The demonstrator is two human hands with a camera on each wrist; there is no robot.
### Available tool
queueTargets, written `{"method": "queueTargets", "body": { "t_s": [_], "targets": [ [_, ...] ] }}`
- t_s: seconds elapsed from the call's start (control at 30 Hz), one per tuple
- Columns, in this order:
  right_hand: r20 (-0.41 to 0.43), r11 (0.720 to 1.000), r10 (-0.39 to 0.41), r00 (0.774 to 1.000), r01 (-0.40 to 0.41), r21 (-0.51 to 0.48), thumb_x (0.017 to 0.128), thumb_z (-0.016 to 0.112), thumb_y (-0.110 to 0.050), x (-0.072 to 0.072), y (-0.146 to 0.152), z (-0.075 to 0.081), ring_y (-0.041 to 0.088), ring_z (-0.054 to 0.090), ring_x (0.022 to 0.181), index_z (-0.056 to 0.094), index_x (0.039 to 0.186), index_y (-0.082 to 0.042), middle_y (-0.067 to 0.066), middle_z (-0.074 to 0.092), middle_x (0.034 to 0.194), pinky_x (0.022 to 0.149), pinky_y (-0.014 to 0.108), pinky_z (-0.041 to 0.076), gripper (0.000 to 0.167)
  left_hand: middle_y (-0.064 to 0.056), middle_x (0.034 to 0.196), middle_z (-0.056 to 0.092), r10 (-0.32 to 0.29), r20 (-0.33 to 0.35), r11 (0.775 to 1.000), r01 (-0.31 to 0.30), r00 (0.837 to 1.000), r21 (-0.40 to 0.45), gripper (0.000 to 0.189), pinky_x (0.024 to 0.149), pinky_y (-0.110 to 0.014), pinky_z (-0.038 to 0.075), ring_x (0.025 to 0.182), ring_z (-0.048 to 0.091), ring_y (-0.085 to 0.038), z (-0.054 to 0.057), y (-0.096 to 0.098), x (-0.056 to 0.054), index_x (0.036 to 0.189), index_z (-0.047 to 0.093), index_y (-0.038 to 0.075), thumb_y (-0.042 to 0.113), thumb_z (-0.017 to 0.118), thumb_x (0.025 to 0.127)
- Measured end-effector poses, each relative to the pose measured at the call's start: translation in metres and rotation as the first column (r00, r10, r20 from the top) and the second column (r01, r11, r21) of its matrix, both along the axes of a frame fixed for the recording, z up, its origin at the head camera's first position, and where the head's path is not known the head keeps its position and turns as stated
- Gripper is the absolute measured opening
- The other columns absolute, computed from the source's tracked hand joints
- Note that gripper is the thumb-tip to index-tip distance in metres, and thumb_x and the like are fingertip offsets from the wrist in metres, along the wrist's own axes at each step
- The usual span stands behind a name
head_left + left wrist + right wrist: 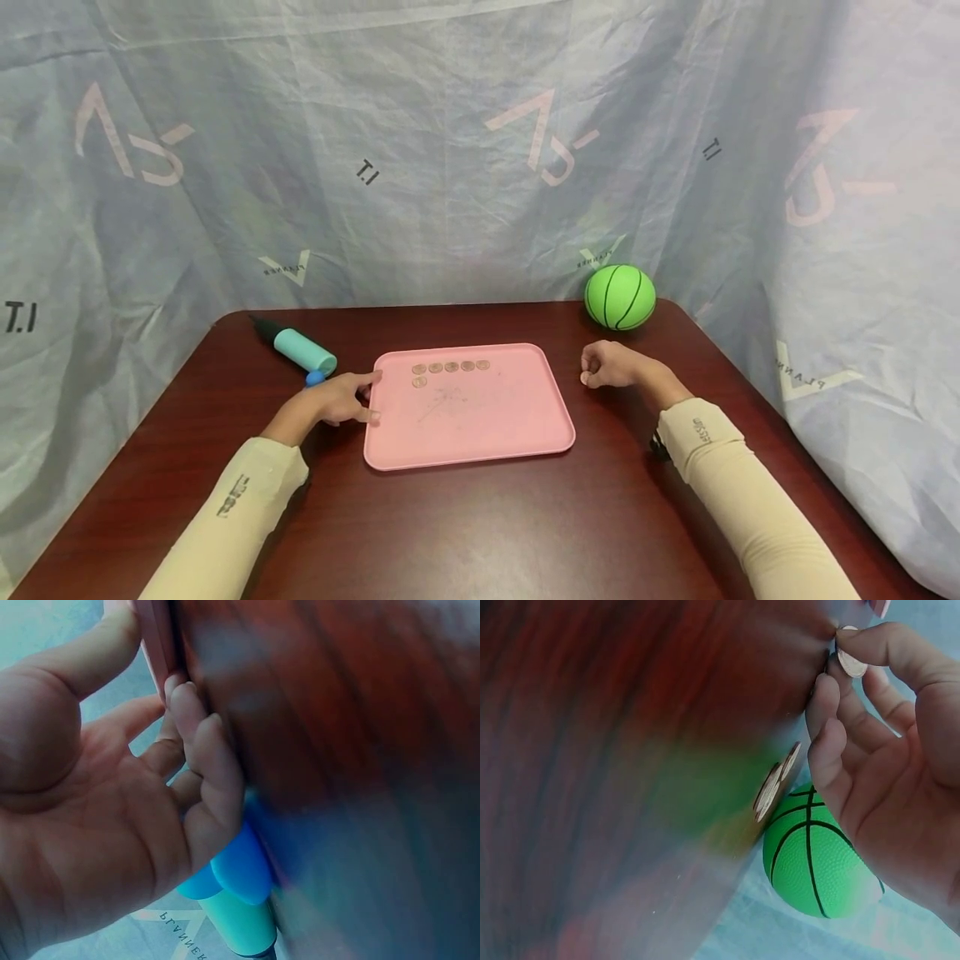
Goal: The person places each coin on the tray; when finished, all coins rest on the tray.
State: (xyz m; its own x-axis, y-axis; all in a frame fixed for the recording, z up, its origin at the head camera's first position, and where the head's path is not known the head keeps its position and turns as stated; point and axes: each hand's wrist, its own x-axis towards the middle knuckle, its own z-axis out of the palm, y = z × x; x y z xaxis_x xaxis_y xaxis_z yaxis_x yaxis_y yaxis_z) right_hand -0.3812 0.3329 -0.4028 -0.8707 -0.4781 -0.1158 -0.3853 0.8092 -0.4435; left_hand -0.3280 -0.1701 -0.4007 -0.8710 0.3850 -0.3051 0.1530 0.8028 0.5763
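The pink tray (510,421) lies before you. Left of it, your left hand (341,402) touches its rim, thumb and forefinger spread wide; right of it, your right hand (613,364) pinches a coin (853,663). Toward the tray's far edge lie six coins (452,367).

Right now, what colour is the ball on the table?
Bright green with black lines; the ball shows best in the head view.
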Motion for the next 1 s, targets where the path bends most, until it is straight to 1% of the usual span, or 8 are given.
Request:
{"method": "queueTargets", "body": {
  "t_s": [0.2, 0.3, 0.43, 0.57, 0.73, 0.87, 1.0],
  "targets": [
    [0.066, 0.999, -0.032, 0.997, 0.033, -0.011, 0.081, 0.076, -0.009, 0.001, 0.0, 0.004, 0.016, 0.056, 0.069, 0.064, 0.096, -0.004, 0.005, 0.064, 0.083, 0.057, 0.032, 0.049, 0.02, -0.015, 0.118, 0.048, 0.006, 0.002, 1.0, -0.006, 1.0, 0.001, 0.088, 0.066, -0.037, 0.05, 0.089, 0.051, -0.025, 0.0, 0.001, -0.001, 0.155, 0.029, 0.005, 0.026, 0.079, 0.086],
    [0.067, 0.999, -0.038, 0.997, 0.038, -0.004, 0.078, 0.077, -0.007, 0.0, 0.0, 0.005, 0.016, 0.058, 0.068, 0.066, 0.096, -0.004, 0.005, 0.066, 0.084, 0.057, 0.031, 0.05, 0.022, -0.015, 0.118, 0.048, -0.001, -0.002, 1.0, 0.001, 1.0, 0.0, 0.088, 0.065, -0.035, 0.048, 0.086, 0.05, -0.024, 0.001, 0.001, 0.0, 0.155, 0.029, 0.005, 0.025, 0.079, 0.086],
    [0.005, 0.999, -0.014, 1.0, 0.014, 0.032, 0.079, 0.077, -0.01, 0.0, -0.003, 0.006, 0.014, 0.06, 0.07, 0.07, 0.092, -0.005, 0.002, 0.067, 0.082, 0.062, 0.032, 0.051, 0.015, -0.015, 0.118, 0.048, -0.001, -0.004, 1.0, 0.001, 1.0, -0.001, 0.088, 0.065, -0.036, 0.048, 0.086, 0.051, -0.025, 0.003, 0.0, 0.001, 0.155, 0.029, 0.004, 0.025, 0.078, 0.086],
    [-0.064, 0.998, 0.012, 0.998, -0.008, 0.062, 0.085, 0.075, -0.018, 0.0, -0.008, 0.005, 0.013, 0.061, 0.074, 0.072, 0.087, -0.009, -0.001, 0.067, 0.079, 0.07, 0.033, 0.051, 0.011, -0.015, 0.118, 0.049, 0.001, -0.001, 1.0, -0.001, 1.0, -0.002, 0.088, 0.067, -0.038, 0.051, 0.09, 0.051, -0.025, 0.002, -0.001, 0.001, 0.155, 0.029, 0.004, 0.026, 0.079, 0.086],
    [-0.096, 1.0, 0.009, 0.995, -0.007, 0.026, 0.084, 0.077, -0.022, 0.0, -0.017, 0.004, 0.011, 0.06, 0.071, 0.072, 0.083, -0.012, -0.004, 0.067, 0.076, 0.068, 0.032, 0.051, 0.012, -0.015, 0.119, 0.049, 0.002, 0.0, 1.0, -0.002, 1.0, -0.008, 0.088, 0.068, -0.04, 0.052, 0.092, 0.052, -0.026, 0.001, -0.001, 0.001, 0.155, 0.029, 0.004, 0.026, 0.079, 0.086],
    [-0.145, 1.0, -0.011, 0.989, 0.008, -0.018, 0.082, 0.079, -0.023, 0.0, -0.028, 0.006, 0.011, 0.061, 0.068, 0.073, 0.081, -0.014, -0.006, 0.068, 0.073, 0.065, 0.031, 0.05, 0.011, -0.015, 0.12, 0.049, 0.004, -0.001, 1.0, -0.004, 1.0, -0.009, 0.088, 0.068, -0.039, 0.052, 0.092, 0.052, -0.026, 0.001, 0.0, 0.001, 0.155, 0.029, 0.004, 0.026, 0.079, 0.086],
    [-0.193, 0.999, -0.036, 0.981, 0.029, -0.04, 0.081, 0.081, -0.025, 0.001, -0.041, 0.009, 0.011, 0.062, 0.07, 0.073, 0.082, -0.014, -0.006, 0.068, 0.073, 0.068, 0.032, 0.051, 0.014, -0.015, 0.12, 0.049, 0.001, 0.004, 1.0, -0.001, 1.0, -0.009, 0.088, 0.068, -0.038, 0.05, 0.091, 0.052, -0.026, 0.0, 0.0, 0.0, 0.156, 0.029, 0.005, 0.027, 0.078, 0.086]
  ]
}}
